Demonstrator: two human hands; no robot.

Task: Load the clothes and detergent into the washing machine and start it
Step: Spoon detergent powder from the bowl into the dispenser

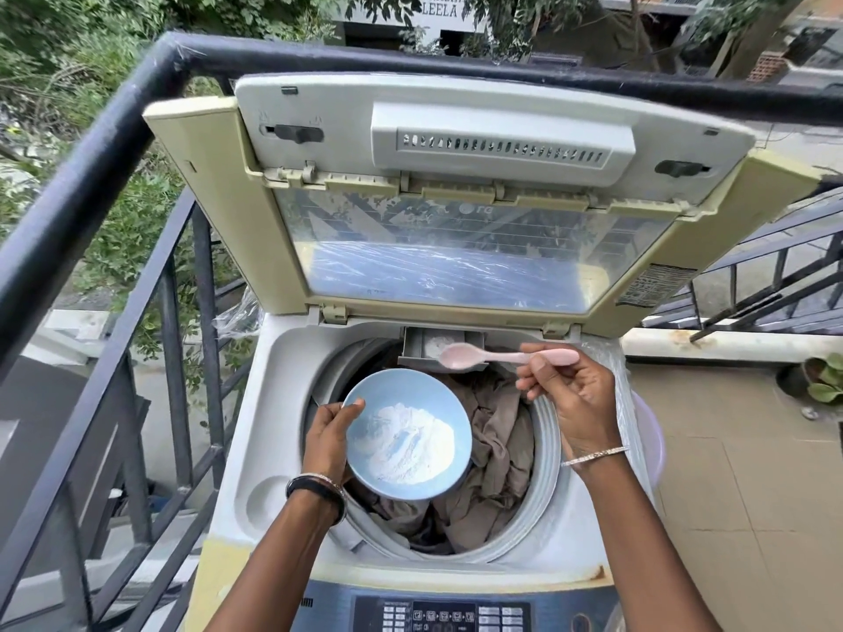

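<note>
left hand (326,437) tight round bowl (387,390), right hand (579,403) tight on spoon (502,356), raised lid (479,266) and railing (114,143) beyond

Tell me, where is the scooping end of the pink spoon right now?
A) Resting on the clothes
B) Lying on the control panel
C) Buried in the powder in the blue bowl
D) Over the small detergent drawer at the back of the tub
D: the right hand holds the pink spoon with its scooping end over the detergent drawer, away from the blue bowl held by the left hand.
</note>
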